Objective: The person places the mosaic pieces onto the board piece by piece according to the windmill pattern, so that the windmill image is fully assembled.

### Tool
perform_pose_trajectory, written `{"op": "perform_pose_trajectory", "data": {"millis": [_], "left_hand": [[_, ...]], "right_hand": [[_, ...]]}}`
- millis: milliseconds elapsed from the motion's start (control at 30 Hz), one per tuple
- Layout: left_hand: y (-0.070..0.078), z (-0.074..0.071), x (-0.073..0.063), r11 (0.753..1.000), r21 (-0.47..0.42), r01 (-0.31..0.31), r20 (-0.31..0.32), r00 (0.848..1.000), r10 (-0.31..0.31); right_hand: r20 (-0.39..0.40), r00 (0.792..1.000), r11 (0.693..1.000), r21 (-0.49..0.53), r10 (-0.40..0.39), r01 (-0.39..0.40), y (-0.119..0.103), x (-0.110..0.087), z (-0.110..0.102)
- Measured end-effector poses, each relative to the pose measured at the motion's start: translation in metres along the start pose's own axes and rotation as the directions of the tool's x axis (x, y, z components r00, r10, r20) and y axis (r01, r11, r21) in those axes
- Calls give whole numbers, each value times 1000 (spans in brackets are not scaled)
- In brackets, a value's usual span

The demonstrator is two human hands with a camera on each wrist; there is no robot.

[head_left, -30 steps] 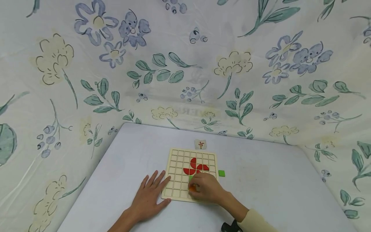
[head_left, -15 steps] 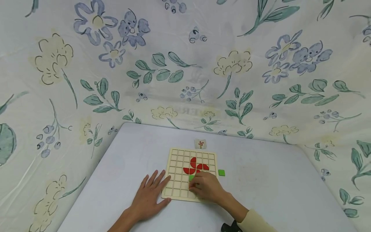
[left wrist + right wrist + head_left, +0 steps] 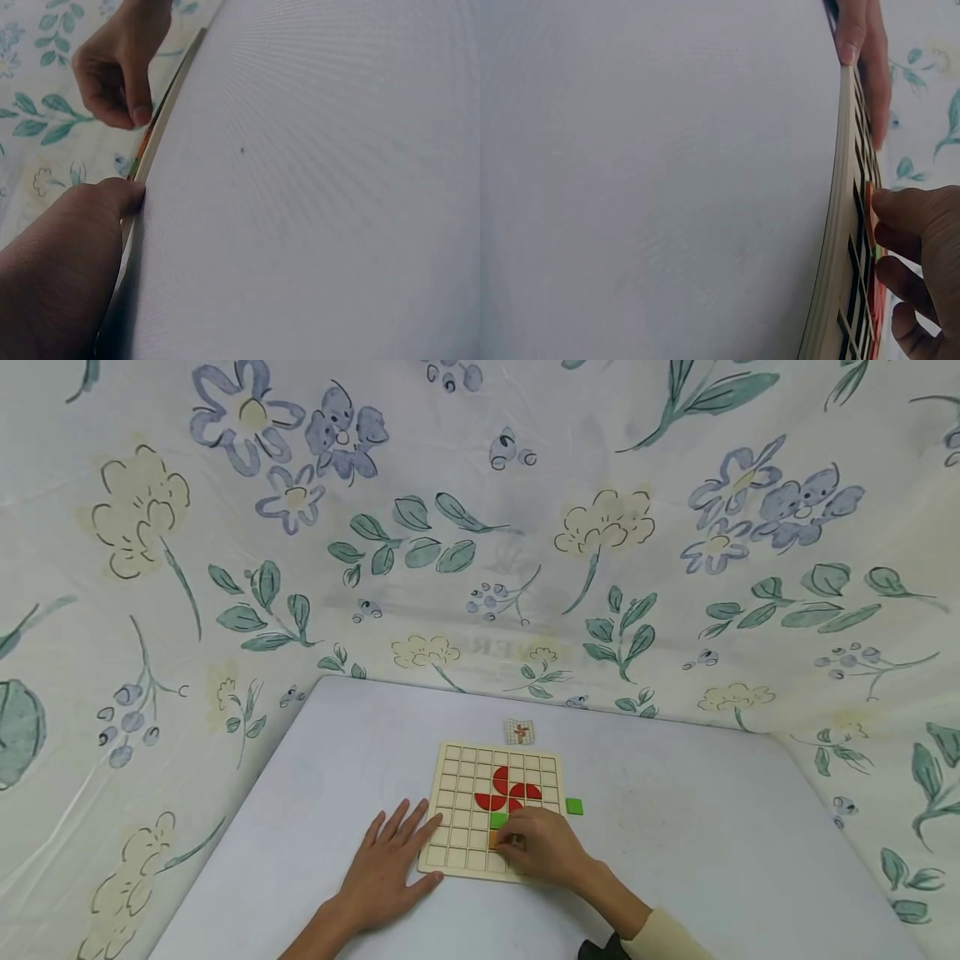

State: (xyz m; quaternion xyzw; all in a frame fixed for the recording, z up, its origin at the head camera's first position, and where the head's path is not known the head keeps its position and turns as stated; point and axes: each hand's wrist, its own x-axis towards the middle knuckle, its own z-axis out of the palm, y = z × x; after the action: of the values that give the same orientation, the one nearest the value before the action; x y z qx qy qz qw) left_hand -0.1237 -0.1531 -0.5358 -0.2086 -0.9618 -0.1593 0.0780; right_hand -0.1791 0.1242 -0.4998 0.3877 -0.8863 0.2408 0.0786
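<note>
A pale wooden grid board lies on the white table, with several red rounded pieces and a green square tile set in its cells. My right hand is over the board's front part, its thumb and curled fingers at an orange tile. In the right wrist view that tile stands slightly proud of the grid, the thumb against it. The left hand rests with spread, straight fingers at the board's left edge, its thumb by the front corner. The right hand hides several cells.
A loose green square tile lies just right of the board. Behind the board is a small card printed with a red figure on a grid. A floral cloth rises along the table's far edge. Something black shows beside the right sleeve.
My right hand has shifted slightly to the right, uncovering more of the green tile on the board and an orange edge. The left hand stays where it was.
</note>
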Motion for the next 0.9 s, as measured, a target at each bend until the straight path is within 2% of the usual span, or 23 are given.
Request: {"op": "perform_pose_trajectory", "data": {"millis": [167, 533, 900], "left_hand": [[0, 0, 0, 1000, 7, 14, 20, 1000, -14], [0, 1, 0, 1000, 20, 18, 19, 1000, -18], [0, 1, 1, 999, 34, 15, 25, 1000, -15]], "right_hand": [[2, 1000, 1000, 8, 23, -23, 6, -5, -6], [32, 994, 995, -21, 103, -102, 25, -19, -19], [24, 986, 985, -59, 166, -164, 48, -35, -44]]}}
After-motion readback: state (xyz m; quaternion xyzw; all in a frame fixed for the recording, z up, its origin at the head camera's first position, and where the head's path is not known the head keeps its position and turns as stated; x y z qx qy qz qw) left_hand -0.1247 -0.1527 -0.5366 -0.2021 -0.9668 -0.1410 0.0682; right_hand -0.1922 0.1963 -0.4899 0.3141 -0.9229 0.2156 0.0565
